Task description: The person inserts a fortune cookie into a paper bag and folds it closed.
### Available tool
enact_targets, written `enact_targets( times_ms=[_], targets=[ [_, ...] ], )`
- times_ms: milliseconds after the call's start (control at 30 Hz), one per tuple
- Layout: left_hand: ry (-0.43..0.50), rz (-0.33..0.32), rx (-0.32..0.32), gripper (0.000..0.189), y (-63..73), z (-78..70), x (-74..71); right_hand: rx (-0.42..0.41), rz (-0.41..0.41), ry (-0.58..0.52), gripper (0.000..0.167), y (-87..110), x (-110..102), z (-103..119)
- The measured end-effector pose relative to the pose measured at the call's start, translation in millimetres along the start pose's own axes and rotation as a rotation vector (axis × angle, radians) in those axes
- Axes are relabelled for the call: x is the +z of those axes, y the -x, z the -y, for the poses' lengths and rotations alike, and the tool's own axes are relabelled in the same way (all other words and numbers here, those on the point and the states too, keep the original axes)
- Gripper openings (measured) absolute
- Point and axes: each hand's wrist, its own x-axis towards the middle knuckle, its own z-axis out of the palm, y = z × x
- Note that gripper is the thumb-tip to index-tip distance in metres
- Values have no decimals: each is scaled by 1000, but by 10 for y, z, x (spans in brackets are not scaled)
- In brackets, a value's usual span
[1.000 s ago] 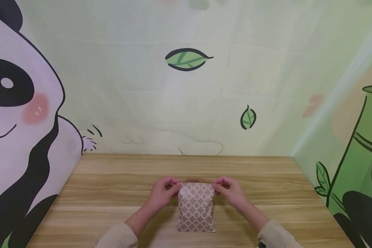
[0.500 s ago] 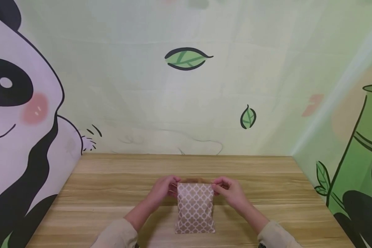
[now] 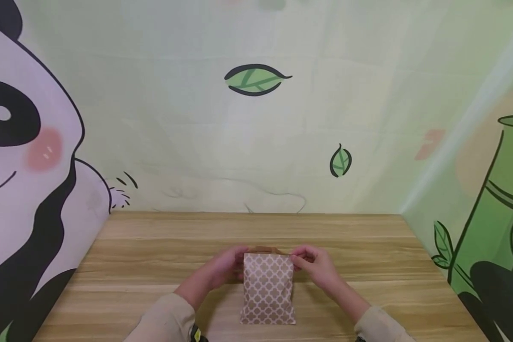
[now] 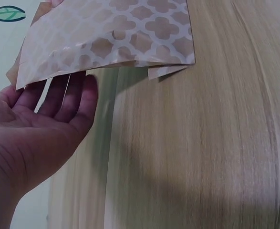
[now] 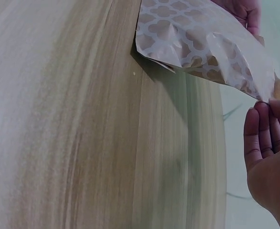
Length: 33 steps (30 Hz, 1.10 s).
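A brown paper bag (image 3: 268,289) with a white quatrefoil pattern is in the middle of the head view, its wider base toward me. Along its top edge a plain brown strip (image 3: 262,249) shows behind the patterned front. My right hand (image 3: 318,266) pinches the top right corner between thumb and fingers, as the right wrist view also shows. On the other side, my left hand (image 3: 227,267) has its fingers (image 4: 73,102) reaching behind the bag's upper left side, fairly straight and spread in the left wrist view. Their tips are partly hidden by the paper.
The bag is over a wood-grain table (image 3: 154,270), whose far edge meets a pale green cloth backdrop (image 3: 175,118). Printed on the backdrop are a panda (image 3: 34,156), leaves and bamboo (image 3: 491,190). Beige sleeves (image 3: 164,318) cover both forearms.
My left hand has let go of the top left corner, and its fingers have slid behind the bag's left side. The right hand keeps its pinch. The bag has moved slightly toward me.
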Motion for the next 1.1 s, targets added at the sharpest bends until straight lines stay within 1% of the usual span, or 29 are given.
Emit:
enact_targets(
  times_ms=[100, 167, 267, 367, 533, 667, 833, 967, 1100],
  targets=[
    [32, 52, -29, 49, -11, 9, -5, -13, 4, -3, 16, 4, 2, -6],
    [37, 73, -36, 49, -16, 10, -2, -13, 0, -4, 16, 8, 6, -6],
    [26, 80, -35, 46, -15, 7, 12, -5, -8, -10, 16, 14, 13, -5],
    [4, 88, -20, 44, -10, 1, 30, -1, -14, -15, 16, 18, 20, 3],
    [-77, 87, 2, 44, 0, -12, 30, -6, -17, -23, 17, 15, 22, 0],
    [-157, 75, 31, 49, 10, -18, 3, -10, -17, -31, 17, 6, 27, -15],
    [-237, 98, 100, 47, 15, -12, -38, -23, -11, -33, 16, 3, 34, -42],
    [-278, 103, 146, 43, 19, 1, -65, -15, -12, -32, 15, 6, 35, -38],
    [-292, 102, 168, 39, 28, -2, -78, -8, -11, -32, 16, 6, 34, -26]
  ],
)
